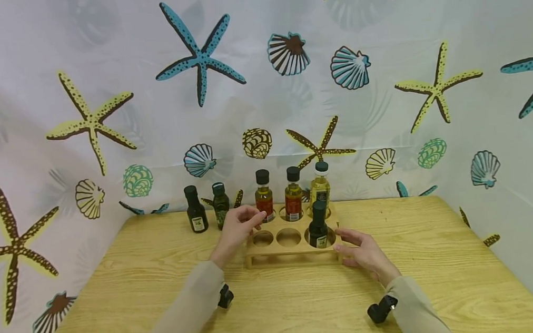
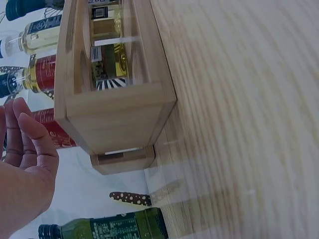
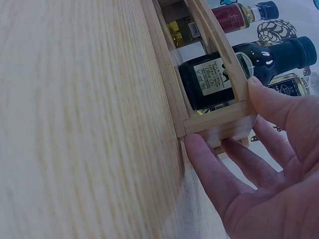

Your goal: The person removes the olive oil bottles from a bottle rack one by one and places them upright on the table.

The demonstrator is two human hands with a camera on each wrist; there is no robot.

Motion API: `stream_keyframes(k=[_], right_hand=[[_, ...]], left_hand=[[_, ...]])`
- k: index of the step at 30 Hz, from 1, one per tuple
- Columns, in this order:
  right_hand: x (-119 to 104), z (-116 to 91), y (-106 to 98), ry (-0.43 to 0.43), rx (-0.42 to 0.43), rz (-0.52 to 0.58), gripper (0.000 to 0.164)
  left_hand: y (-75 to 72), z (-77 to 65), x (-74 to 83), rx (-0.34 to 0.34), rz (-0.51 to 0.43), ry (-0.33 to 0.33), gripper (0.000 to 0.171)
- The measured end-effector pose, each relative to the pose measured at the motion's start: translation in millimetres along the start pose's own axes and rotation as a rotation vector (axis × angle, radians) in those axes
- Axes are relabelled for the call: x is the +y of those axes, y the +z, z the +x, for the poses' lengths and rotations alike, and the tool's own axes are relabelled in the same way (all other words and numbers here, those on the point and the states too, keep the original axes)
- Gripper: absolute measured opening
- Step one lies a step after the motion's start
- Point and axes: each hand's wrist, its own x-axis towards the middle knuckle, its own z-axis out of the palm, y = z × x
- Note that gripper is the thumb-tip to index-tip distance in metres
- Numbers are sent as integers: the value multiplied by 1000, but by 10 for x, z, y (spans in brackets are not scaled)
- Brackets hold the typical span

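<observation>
A wooden two-row bottle rack [image 1: 274, 251] stands on the table with round holes in its top. My right hand [image 1: 364, 255] touches the rack's right end, fingers extended; in the right wrist view the thumb [image 3: 264, 94] is at the upper edge. Beside it, a dark olive oil bottle [image 1: 318, 230] stands in the front right hole. My left hand [image 1: 240, 229] hovers by the rack's left end with loosely bent fingers and nothing in them, close to a red-labelled oil bottle [image 1: 264, 201] in the back row. Both other front holes hold no bottle.
Also in the back row are a second red-labelled bottle [image 1: 293, 198] and a pale yellow oil bottle [image 1: 319, 187]. Left of the rack, a dark bottle [image 1: 196, 212] and a green bottle [image 1: 220, 205] stand on the table [image 1: 279, 313]. A patterned curtain [image 1: 262, 114] hangs behind.
</observation>
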Motion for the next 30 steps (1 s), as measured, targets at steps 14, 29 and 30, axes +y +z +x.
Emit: stream_keyframes(k=[14, 29, 30], right_hand=[[1, -9, 6, -16, 5, 2, 55], [-1, 9, 4, -12, -1, 8, 53], [1, 10, 5, -13, -3, 8, 53]], left_hand=[[231, 72, -172, -37, -89, -73, 21], [447, 77, -194, -93, -27, 9, 32], [460, 75, -190, -97, -32, 3, 34]])
